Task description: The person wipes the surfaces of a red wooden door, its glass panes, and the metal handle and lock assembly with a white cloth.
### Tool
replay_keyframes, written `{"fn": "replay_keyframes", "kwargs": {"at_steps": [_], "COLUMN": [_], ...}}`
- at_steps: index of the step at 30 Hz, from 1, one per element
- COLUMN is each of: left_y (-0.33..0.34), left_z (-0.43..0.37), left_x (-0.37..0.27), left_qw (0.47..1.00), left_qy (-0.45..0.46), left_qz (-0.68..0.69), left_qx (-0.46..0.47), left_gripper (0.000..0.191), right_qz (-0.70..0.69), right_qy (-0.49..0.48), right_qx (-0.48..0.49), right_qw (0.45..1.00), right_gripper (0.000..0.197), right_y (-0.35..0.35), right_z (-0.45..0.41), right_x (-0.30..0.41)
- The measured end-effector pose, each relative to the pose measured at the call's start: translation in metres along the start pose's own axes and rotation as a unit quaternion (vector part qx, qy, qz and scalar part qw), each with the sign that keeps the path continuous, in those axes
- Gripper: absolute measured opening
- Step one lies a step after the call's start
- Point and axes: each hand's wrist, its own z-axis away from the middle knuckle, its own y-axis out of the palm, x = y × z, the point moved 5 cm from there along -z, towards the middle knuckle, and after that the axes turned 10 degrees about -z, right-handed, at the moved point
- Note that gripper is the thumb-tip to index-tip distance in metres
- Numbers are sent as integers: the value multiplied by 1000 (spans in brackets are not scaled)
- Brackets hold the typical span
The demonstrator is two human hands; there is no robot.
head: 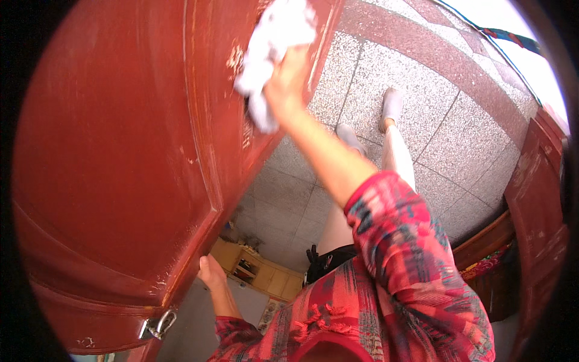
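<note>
My right hand (287, 88) is shut on a bunched white cloth (280, 31), which lies against the panel of a red wooden door (113, 135) near the top of the view. The cloth looks blurred and overexposed, and the fingers are partly hidden by it. Lower down, my left hand (211, 273) grips the edge of the same door, some of its fingers hidden. Below this hand, a metal padlock (163, 323) hangs from a hasp on the door. Pale scuffs and chipped paint mark the door's mouldings.
Speckled floor tiles (438, 122) with a reddish border lie under my feet, in grey shoes (391, 106). A second red door leaf (538, 181) stands at the right. Pale wooden cabinets (271, 276) are beyond my left hand.
</note>
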Motion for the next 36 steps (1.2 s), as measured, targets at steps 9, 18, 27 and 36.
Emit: {"fn": "replay_keyframes", "kwargs": {"at_steps": [9, 18, 27, 36], "left_y": [-16, -6, -19, -11], "left_z": [3, 3, 5, 13], "left_x": [15, 5, 13, 15], "left_qw": [999, 999, 991, 974], "left_qy": [-39, -37, 48, -39], "left_qz": [-8, -23, -23, 4], "left_qx": [37, 3, -126, -225], "left_gripper": [57, 71, 66, 36], "right_qz": [-213, 1, -424, -450], "right_qy": [475, 471, 467, 429], "right_qx": [-108, -119, -385, -366], "right_qw": [847, 874, 674, 693], "right_gripper": [33, 33, 24, 36], "right_y": [-48, -46, -101, -153], "right_z": [197, 226, 207, 200], "right_x": [-105, -182, -349, -498]}}
